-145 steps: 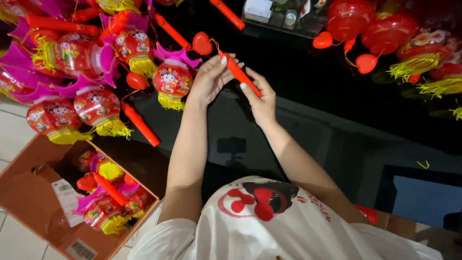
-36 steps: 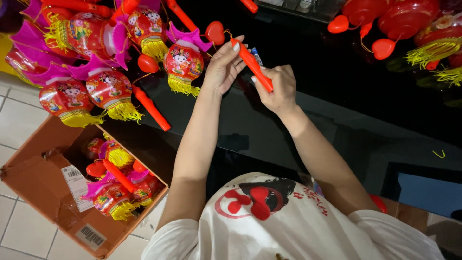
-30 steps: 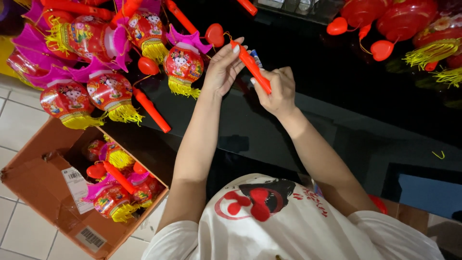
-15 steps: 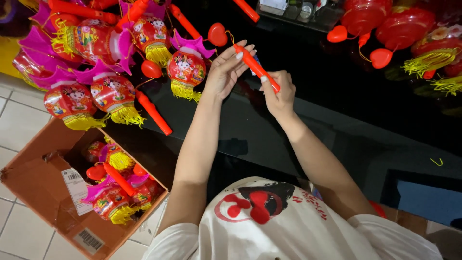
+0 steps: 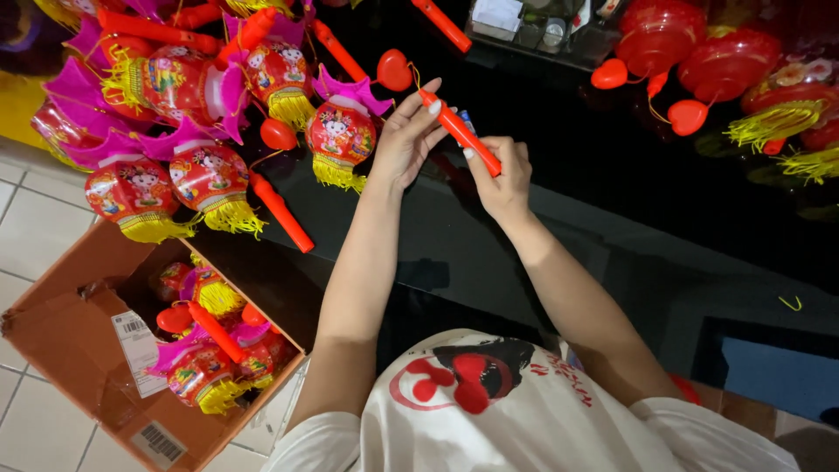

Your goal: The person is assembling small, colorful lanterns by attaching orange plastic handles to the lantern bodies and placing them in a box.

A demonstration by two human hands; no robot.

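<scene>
Red stick (image 5: 461, 134): held tilted above the black desk (image 5: 559, 218), between both hands.
Left hand (image 5: 406, 140): the fingers (image 5: 426, 112) pinch the upper end of the red stick.
Right hand (image 5: 502, 179): the fingers are closed around the lower end of the red stick.
Red heart (image 5: 394, 70): just beside the upper end of the stick, on a thin cord.
Round lantern (image 5: 339, 140): on the desk, left of the left hand.
Cardboard box (image 5: 79, 350): on the floor beside the desk, with more lanterns inside.
</scene>
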